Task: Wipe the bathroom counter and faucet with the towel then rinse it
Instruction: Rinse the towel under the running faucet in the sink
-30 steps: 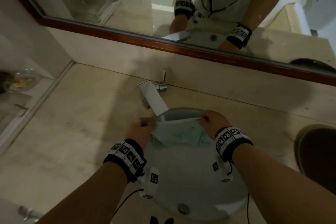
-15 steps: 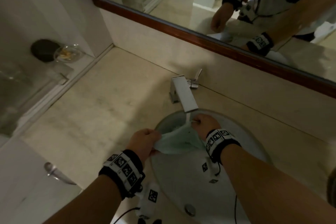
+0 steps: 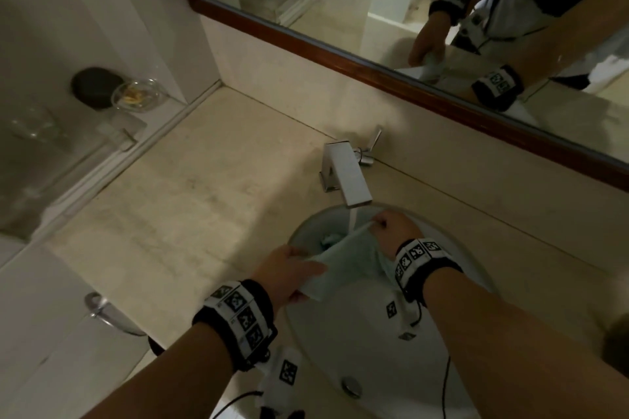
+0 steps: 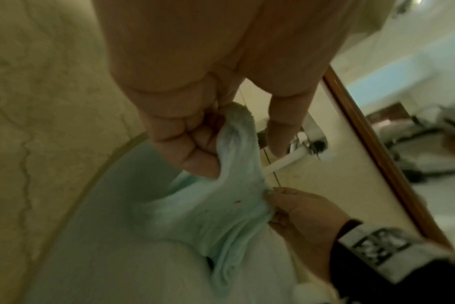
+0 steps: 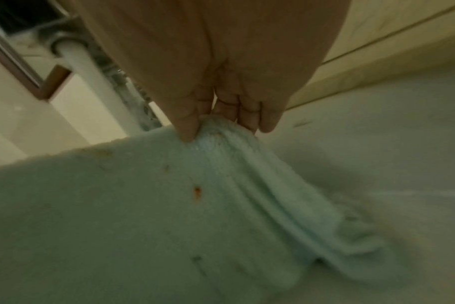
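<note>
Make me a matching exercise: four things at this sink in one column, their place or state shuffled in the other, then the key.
1. towel
2. faucet
3. glass dish
4. drain

A. on the ledge in the far left corner
B. stretched between both hands
C. running water into the basin
D. at the bottom of the basin

Pairs: 1-B, 2-C, 3-A, 4-D

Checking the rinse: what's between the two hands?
Head view: the towel stretches between left hand and right hand, under the faucet's stream.
</note>
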A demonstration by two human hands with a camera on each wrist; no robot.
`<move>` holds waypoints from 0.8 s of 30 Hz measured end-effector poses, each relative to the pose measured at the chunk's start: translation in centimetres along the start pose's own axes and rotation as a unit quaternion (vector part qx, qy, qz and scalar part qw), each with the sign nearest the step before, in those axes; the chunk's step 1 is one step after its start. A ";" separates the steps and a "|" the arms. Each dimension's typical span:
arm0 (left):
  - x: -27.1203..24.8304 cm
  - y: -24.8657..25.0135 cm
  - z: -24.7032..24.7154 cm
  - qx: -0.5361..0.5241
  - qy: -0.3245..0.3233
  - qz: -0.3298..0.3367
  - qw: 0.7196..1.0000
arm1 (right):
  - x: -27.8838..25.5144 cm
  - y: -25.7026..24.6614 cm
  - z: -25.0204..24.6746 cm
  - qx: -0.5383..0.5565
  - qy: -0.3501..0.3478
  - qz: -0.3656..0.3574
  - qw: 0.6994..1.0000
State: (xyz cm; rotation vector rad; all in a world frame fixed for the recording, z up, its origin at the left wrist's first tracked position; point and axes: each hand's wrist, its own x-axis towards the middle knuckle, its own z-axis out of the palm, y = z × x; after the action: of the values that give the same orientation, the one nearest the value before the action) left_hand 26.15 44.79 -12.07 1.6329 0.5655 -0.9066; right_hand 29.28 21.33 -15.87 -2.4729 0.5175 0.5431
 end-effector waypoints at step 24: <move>-13.3 8.7 3.2 0.040 0.019 0.356 0.933 | -16.3 0.9 -16.7 0.057 0.205 -0.110 0.971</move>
State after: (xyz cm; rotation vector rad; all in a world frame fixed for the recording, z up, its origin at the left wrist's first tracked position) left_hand 24.14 40.82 3.51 1.7459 -0.0637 -0.3571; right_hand 19.57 14.83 4.36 -2.4931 0.4074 -0.0900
